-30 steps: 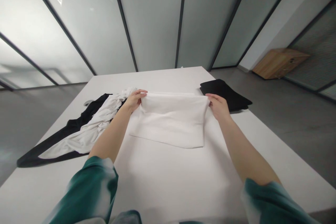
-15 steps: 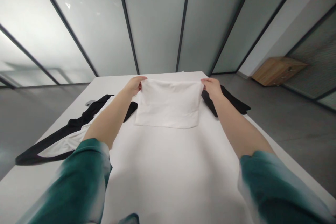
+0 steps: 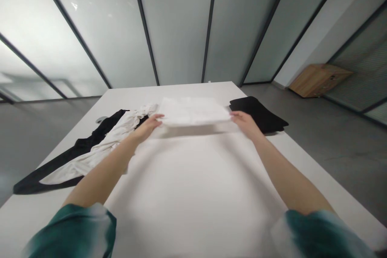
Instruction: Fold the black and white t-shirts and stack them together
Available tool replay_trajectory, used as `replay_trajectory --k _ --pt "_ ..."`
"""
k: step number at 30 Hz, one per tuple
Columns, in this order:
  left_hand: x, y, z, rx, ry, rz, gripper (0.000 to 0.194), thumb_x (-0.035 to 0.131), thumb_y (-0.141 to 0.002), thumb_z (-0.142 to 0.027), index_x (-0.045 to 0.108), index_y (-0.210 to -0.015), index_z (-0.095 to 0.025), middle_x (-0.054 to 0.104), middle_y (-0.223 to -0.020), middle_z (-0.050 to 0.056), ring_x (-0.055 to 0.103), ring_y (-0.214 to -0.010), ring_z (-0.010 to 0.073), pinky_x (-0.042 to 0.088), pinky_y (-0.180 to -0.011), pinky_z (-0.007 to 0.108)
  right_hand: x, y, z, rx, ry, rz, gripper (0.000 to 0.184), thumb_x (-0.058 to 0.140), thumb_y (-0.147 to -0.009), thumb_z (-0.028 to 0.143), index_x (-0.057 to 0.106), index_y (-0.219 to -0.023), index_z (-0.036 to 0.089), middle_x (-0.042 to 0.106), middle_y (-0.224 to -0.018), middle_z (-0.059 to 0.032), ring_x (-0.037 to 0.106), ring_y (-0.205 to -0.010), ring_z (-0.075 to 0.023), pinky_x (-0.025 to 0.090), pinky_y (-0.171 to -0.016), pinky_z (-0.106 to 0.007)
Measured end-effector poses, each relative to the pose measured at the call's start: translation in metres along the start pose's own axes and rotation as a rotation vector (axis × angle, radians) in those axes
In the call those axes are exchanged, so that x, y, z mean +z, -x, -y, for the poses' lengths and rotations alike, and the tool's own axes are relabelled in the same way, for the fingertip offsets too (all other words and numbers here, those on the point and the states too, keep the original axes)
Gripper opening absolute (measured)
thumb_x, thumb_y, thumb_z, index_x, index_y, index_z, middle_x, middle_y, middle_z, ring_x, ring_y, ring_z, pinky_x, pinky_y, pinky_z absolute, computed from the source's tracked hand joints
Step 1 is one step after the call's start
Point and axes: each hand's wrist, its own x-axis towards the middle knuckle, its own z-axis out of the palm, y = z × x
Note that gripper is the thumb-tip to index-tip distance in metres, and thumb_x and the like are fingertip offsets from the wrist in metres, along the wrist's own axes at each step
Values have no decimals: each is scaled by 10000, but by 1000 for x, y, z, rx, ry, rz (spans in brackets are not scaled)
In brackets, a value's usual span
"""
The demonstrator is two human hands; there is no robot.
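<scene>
A folded white cloth (image 3: 193,112), perhaps a garment, is held nearly level a little above the table, its front edge casting a shadow below. My left hand (image 3: 150,124) pinches its left front corner. At the right front corner, my right hand (image 3: 244,121) grips it the same way. Beside my left hand lies a crumpled white garment (image 3: 111,139) on top of black clothing (image 3: 90,139). Close to my right hand is a folded black garment (image 3: 256,113), lying flat.
The white table (image 3: 196,193) stretches out before me. A small pale round object (image 3: 101,119) lies at its left side. Frosted glass panels (image 3: 178,24) stand behind the table, and a wooden cabinet (image 3: 317,80) sits on the floor at the right.
The white cloth has gone from hanging upright to lying almost level, its near edge now between my hands. Both hands have come lower and nearer, uncovering more of the black garment.
</scene>
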Motion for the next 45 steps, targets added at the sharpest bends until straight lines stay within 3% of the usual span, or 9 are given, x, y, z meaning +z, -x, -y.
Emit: replay_trajectory --k 2,4,10,15,19,31,36,40,45 --pt "6 33 30 -143 -115 56 519 667 -677 -464 633 -1131 -215 612 -834 18 590 -822 192 444 -720 284 5 36 -30 130 86 171 272 681 -682 333 720 -903 178 583 -560 29 503 -523 -144 402 -531 -265" --pt "9 49 43 -231 -149 33 531 658 -689 -503 624 -1134 -216 578 -744 -12 574 -740 182 425 -663 275 8 54 -49 138 101 180 290 643 -713 364 714 -924 179 544 -515 44 489 -495 -146 379 -501 -258" --pt "17 24 36 -335 -277 -82 458 682 -680 -459 618 -1047 -193 517 -604 -53 506 -569 152 357 -554 254 20 31 -51 224 171 38 267 638 -738 307 659 -979 194 641 -612 7 591 -570 -178 440 -559 -273" --pt "33 22 53 -148 -502 -206 203 620 -690 -336 646 -843 -204 390 -552 -65 437 -557 149 310 -563 260 38 25 -52 113 367 4 289 642 -741 284 661 -1020 213 690 -780 -19 626 -706 -190 468 -691 -293" --pt "35 39 65 -45 -525 -219 201 556 -726 -342 647 -848 -210 402 -583 -52 437 -587 160 327 -589 269 44 35 -62 46 374 -49 334 577 -775 293 657 -1089 212 708 -887 -44 632 -781 -205 481 -751 -320" --pt "41 48 68 -112 -567 -232 131 527 -697 -260 597 -801 -220 382 -509 -68 431 -509 154 327 -555 269 43 37 -62 -13 410 -60 353 515 -759 265 679 -1063 190 681 -847 -54 613 -745 -209 480 -767 -336" --pt "41 49 72 77 -688 -334 335 554 -708 -232 619 -1034 -194 617 -909 62 600 -889 243 479 -818 352 44 39 -61 -17 420 -65 353 507 -777 293 677 -1068 187 682 -818 -53 614 -743 -214 478 -748 -331" --pt "40 50 75 193 -677 -358 487 580 -779 -295 544 -1252 -181 505 -1342 159 472 -1279 298 447 -1013 427 44 39 -62 -14 421 -72 353 518 -775 303 679 -1068 189 701 -859 -64 620 -757 -216 487 -762 -335" --pt "41 50 79 241 -768 -205 505 600 -833 -376 556 -1303 -196 432 -1486 154 373 -1399 310 291 -1161 492 44 34 -69 -46 420 -66 359 521 -772 297 687 -1065 172 716 -962 -104 645 -849 -236 496 -837 -365"
